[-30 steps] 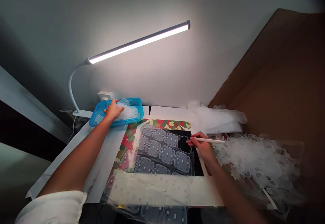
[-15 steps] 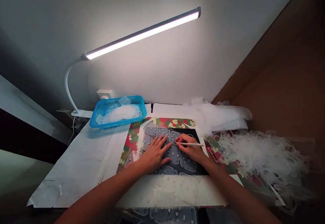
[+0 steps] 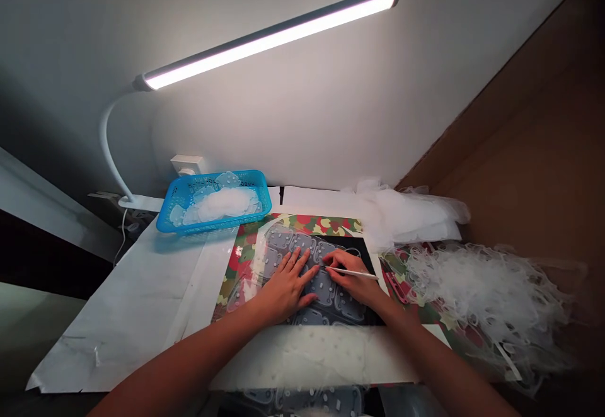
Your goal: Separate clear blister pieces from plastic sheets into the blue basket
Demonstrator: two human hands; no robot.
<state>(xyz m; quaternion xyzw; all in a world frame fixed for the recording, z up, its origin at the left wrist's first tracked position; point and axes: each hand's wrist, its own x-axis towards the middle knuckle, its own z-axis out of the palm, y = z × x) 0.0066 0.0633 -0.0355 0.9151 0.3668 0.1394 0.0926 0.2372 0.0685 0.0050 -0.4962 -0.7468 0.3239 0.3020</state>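
A sheer, see-through sheet patterned with rounded panels and small white dots lies over a black board. My left hand rests flat on this sheet, its fingers spread. Just right of it, my right hand is closed around a thin white pen-like tool. The tool's tip points left and meets the sheet near my left fingers; its exact kind cannot be made out. More of the sheet hangs below the front edge of the table.
A blue plastic basket at the back left holds sheer cut pieces. White sheer fabric is bundled at the back right, above a heap of stringy offcuts. A red tool lies nearby. A bar lamp lights the table from above.
The camera view has shifted slightly, so the lamp and basket appear larger and further left. The tool in my right hand has tilted, its rear end lower. My left hand stays flat.
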